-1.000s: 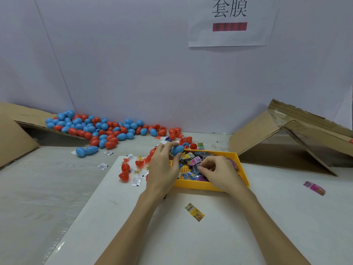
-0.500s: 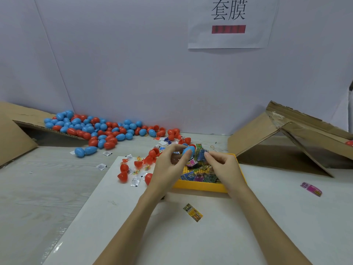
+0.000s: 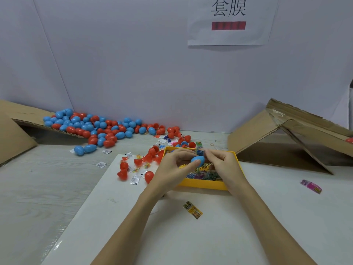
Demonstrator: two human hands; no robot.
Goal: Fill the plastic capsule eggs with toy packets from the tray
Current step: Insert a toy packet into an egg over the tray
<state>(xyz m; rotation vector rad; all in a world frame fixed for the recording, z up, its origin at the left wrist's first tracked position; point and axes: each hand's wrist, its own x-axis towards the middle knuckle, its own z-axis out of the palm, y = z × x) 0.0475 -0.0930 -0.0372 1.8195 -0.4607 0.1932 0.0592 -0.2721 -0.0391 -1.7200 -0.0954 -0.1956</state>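
A yellow tray (image 3: 202, 184) with several colourful toy packets sits in the middle of the white board. Above it my left hand (image 3: 173, 169) pinches a blue capsule egg half (image 3: 197, 160) between thumb and fingers. My right hand (image 3: 223, 165) meets it from the right, its fingertips pinching a small toy packet (image 3: 200, 151) at the blue half's top edge. Several red capsule halves (image 3: 149, 175) and small white sachets lie just left of the tray.
A heap of blue and red eggs (image 3: 99, 129) spills from a cardboard flap at the back left. A folded cardboard box (image 3: 286, 138) stands at the right. One loose packet (image 3: 192, 209) lies near me, a pink one (image 3: 311, 186) at the right.
My right hand lifted out of the tray with a packet and came up to the blue half. My left hand moved the blue half slightly right and down to meet it.
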